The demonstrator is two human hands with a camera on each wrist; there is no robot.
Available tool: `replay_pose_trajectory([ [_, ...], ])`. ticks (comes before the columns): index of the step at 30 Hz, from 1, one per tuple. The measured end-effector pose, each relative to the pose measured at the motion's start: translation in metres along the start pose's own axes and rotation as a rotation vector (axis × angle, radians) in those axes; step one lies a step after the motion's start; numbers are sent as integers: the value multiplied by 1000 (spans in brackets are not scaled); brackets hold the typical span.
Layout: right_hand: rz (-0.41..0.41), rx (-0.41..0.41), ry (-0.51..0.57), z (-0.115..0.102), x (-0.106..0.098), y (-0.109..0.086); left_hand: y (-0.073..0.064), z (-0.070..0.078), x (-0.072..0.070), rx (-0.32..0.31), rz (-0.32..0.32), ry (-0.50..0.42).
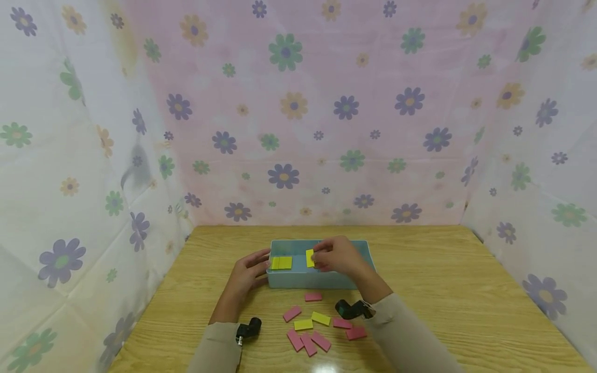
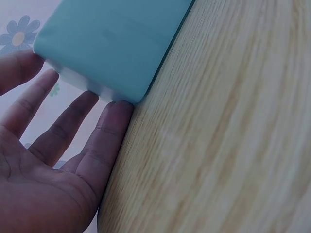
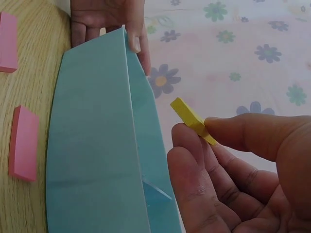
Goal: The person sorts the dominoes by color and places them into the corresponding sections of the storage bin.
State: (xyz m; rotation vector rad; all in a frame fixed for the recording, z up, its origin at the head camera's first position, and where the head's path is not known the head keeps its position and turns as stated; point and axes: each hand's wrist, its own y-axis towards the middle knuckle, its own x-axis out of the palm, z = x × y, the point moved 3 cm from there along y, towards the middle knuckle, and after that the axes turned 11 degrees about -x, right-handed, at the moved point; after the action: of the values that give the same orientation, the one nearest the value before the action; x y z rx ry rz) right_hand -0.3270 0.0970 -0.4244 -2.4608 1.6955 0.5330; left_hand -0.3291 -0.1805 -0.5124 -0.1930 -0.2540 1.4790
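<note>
A light blue rectangular box (image 1: 303, 281) stands on the wooden table. My left hand (image 1: 246, 272) touches its left end; in the left wrist view the fingertips rest along the edge of the box wall (image 2: 116, 43), fingers extended. Above the right part of the box, my right hand (image 1: 342, 257) pinches a yellow block (image 1: 309, 257) between thumb and fingers. The right wrist view shows this thin yellow block (image 3: 187, 115) tilted, apart from the box wall (image 3: 92, 141). Several yellow blocks (image 1: 282, 263) lie side by side inside the box at its left end.
In front of the box several pink blocks (image 1: 292, 314) and two yellow blocks (image 1: 303, 325) lie scattered on the table (image 1: 420, 290). Flower-printed cloth (image 1: 322, 197) hangs behind the table and at both sides. A black camera (image 1: 351, 309) sits at each wrist.
</note>
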Motion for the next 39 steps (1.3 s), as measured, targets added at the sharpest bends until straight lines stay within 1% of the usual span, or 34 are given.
replay_pose_trajectory([
  [6,23,40,30,0,5,7,0,0,0,4,1,3],
  [18,48,108,18,5,10,25,-1,-1,-1,3,5,6],
  [26,53,101,6,9,13,30,0,0,0,3,-10,-7],
  [39,61,151,-30,7,21,42,0,0,0,-2,-3,0],
])
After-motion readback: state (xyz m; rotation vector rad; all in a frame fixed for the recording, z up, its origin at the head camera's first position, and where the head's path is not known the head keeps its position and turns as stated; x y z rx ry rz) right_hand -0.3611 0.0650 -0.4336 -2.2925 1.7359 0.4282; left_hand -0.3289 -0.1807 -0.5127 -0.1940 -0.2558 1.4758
